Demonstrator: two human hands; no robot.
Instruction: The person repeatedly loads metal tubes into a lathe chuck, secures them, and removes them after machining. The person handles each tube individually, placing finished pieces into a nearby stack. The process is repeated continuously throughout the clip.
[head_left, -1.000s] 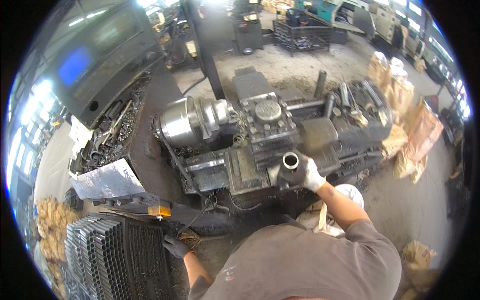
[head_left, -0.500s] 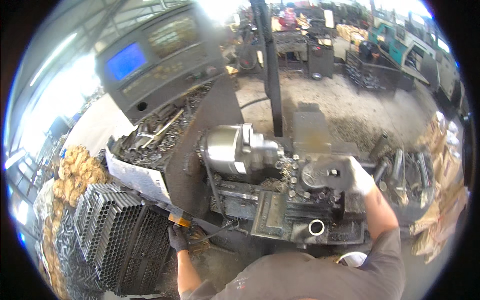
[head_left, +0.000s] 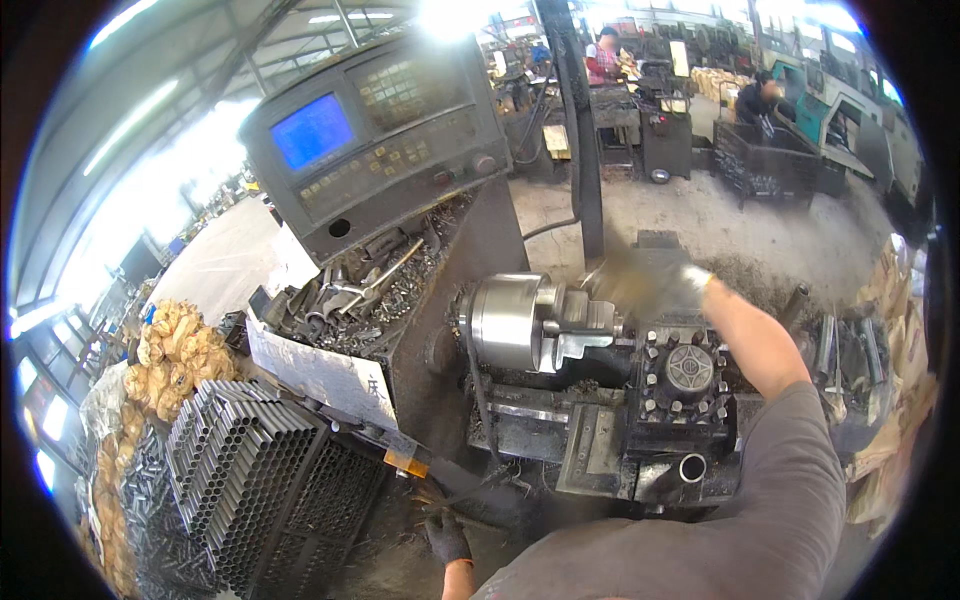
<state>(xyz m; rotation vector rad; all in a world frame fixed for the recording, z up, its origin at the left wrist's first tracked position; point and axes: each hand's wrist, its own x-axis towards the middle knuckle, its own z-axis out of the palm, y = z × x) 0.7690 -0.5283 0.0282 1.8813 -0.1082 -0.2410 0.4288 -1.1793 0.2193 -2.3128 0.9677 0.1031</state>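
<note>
In front of me is a lathe with a shiny round chuck (head_left: 503,322) and stepped jaws (head_left: 585,325). To its right sits a dark square tool turret (head_left: 690,370) with a round emblem and several bolts. My right hand (head_left: 660,282), gloved, reaches past the turret to its far side, just right of the jaws. Motion smears its fingers, and whether it holds anything is unclear. My left hand (head_left: 447,537), in a dark glove, hangs low by the machine's front, below an orange block (head_left: 407,463). Its fingers look loosely extended, with nothing visible in them.
A control panel (head_left: 370,125) with a blue screen (head_left: 312,131) rises at upper left. Below it stand a chip-filled tray (head_left: 325,365) and a rack of stacked metal tubes (head_left: 235,440). A short tube (head_left: 693,468) rests near the turret. Two people work farther back.
My right hand has moved from over the turret to its far side, nearer the chuck. My left hand has shifted right and toward me, away from the orange block. The view has shifted.
</note>
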